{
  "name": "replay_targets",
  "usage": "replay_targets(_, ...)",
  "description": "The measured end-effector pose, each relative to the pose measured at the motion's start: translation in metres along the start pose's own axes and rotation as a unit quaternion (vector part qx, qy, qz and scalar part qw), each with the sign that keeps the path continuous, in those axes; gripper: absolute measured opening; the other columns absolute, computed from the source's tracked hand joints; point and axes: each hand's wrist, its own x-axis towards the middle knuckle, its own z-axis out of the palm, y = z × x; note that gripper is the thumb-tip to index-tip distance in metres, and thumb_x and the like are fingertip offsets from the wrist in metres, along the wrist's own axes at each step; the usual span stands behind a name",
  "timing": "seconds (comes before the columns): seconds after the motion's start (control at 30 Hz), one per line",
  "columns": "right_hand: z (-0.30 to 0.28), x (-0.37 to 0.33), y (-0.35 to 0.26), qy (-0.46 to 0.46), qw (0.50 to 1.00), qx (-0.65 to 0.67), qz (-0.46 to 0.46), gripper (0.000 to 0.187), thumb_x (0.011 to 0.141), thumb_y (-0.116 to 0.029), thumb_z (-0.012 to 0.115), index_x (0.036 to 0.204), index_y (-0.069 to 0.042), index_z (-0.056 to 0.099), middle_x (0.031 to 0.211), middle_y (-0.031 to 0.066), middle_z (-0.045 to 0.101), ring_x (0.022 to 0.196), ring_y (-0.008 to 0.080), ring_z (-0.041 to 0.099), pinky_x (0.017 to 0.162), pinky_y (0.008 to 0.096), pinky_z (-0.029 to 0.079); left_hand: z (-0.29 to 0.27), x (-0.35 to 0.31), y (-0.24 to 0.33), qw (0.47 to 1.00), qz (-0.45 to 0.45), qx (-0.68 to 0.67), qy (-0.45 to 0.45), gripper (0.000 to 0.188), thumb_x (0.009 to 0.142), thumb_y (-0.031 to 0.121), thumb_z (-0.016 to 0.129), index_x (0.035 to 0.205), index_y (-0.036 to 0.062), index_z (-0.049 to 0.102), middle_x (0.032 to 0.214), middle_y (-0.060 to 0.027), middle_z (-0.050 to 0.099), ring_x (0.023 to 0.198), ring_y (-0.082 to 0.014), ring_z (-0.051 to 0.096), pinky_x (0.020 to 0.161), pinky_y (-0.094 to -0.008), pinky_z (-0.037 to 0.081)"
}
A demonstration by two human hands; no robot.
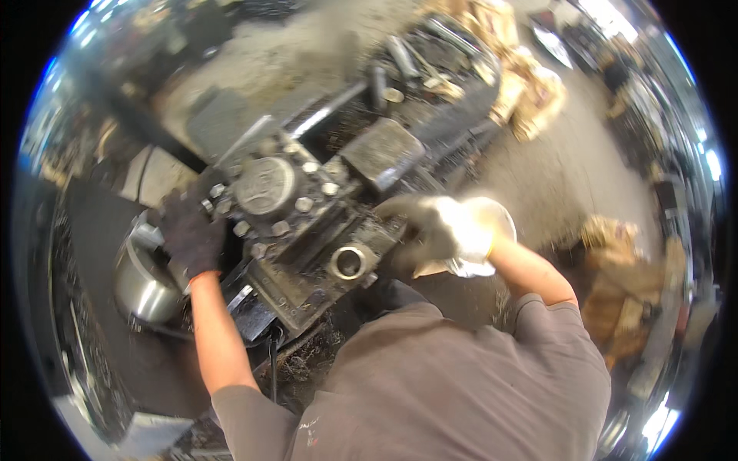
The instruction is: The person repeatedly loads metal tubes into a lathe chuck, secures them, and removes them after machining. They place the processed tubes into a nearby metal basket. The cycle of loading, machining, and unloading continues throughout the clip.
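Observation:
A greasy metal tool post (265, 184) with a round cap and several bolt heads stands on a dark machine carriage. My left hand (191, 234), in a dark glove, lies along its left side with the fingers stretched out. Right beside that hand is a shiny steel cylinder (146, 284). My right hand (446, 230), in a pale glove with a darker palm side, is at the carriage's right side; motion smears its fingers, so its grip is hidden. Between my hands, nearer my body, a round steel collar with a hole (349, 263) sits on the carriage.
A rectangular metal block (383, 154) sits behind the collar. Farther back, a tray (492, 88) holds several metal bars and tools. Crumpled brown sacks (530, 92) lie beside it. Cardboard (626, 292) is on the floor at right. Dark metal shavings (307, 361) lie below the carriage.

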Motion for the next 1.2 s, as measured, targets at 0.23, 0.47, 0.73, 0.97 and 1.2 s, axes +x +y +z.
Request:
replay_targets(0.23,0.023,0.109,-0.125,-0.118,0.972,-0.014,-0.203,0.035,0.085,-0.018,0.083,0.114,-0.004,0.069,0.085,0.0184,0.075,0.069,0.0322,0.076,0.059,0.0441,0.06,-0.051,-0.069,-0.011,0.95,-0.029,-0.187,0.248,0.053,0.093,0.03,0.077,0.14,0.007,0.067,0.141,-0.0165,0.068,0.132,-0.0434,0.061,0.119,-0.0553,0.044)
replay_targets(0.47,-0.034,0.302,-0.147,-0.121,0.88,-0.323,-0.325,0.034,0.081,-0.013,0.078,0.114,-0.005,0.073,0.087,0.0134,0.077,0.077,0.0272,0.078,0.068,0.0441,0.063,-0.011,-0.343,-0.008,0.601,-0.524,-0.602,0.047,0.014,0.099,0.012,0.065,0.109,0.0082,0.075,0.103,-0.0092,0.075,0.096,-0.0249,0.072,0.084,-0.0407,0.06)
replay_targets(0.73,0.064,0.412,-0.059,-0.317,0.832,-0.398,-0.222,0.036,0.085,-0.022,0.077,0.115,-0.002,0.079,0.091,0.0179,0.079,0.079,0.0309,0.077,0.074,0.0417,0.062,-0.001,-0.524,-0.065,0.423,-0.655,-0.568,0.263,0.032,0.109,0.039,0.052,0.123,0.0113,0.06,0.104,-0.0053,0.064,0.089,-0.0253,0.064,0.095,-0.0458,0.055)
replay_targets(0.97,0.115,0.435,-0.088,-0.428,0.89,-0.152,-0.04,0.058,0.095,-0.02,0.071,0.148,-0.003,0.055,0.101,0.0115,0.077,0.079,0.0271,0.071,0.07,0.0396,0.06,-0.054,-0.482,-0.079,0.233,-0.753,-0.561,0.253,0.045,0.106,0.053,0.054,0.126,0.013,0.061,0.099,-0.0026,0.06,0.087,-0.0268,0.061,0.089,-0.0505,0.056)
replay_targets(1.2,0.133,0.433,-0.148,-0.423,0.893,-0.087,-0.129,0.075,0.095,-0.014,0.071,0.162,-0.007,0.037,0.149,0.023,0.056,0.117,0.0301,0.069,0.094,0.0417,0.06,-0.033,-0.508,-0.079,0.615,-0.646,-0.413,0.186,0.034,0.107,0.039,0.059,0.115,0.0078,0.069,0.087,-0.0044,0.065,0.075,-0.0165,0.063,0.066,-0.0335,0.055)
